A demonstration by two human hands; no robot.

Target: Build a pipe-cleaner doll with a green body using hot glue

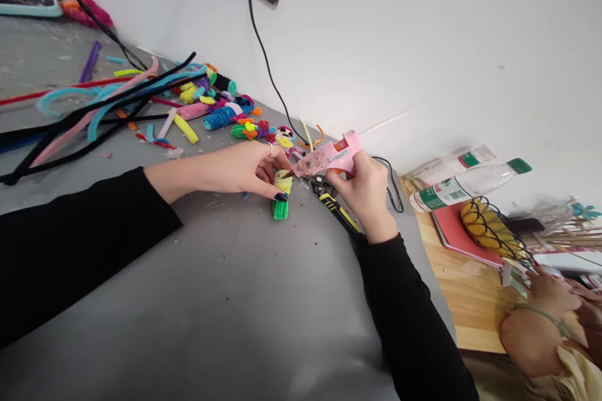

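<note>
My right hand [369, 185] grips a pink hot glue gun [329, 156], its nozzle pointing left. The nozzle tip meets or nearly meets the pale yellow upper part of a small pipe-cleaner figure [281, 203], whose lower part is green. Thumb and fingers of my left hand [251, 169] pinch that figure from the left, close to the grey mat. Just under the glue gun lies a pair of pliers [339, 210] with black and yellow handles, partly hidden by my right wrist.
Several finished-looking pipe-cleaner figures [226, 114] lie along the wall, beside loose pipe cleaners [94, 106] at left. A black cord [263, 44] hangs down the wall. Plastic bottles [463, 187], a yellow basket [491, 229] and a co-worker's hands [550, 294] are at right.
</note>
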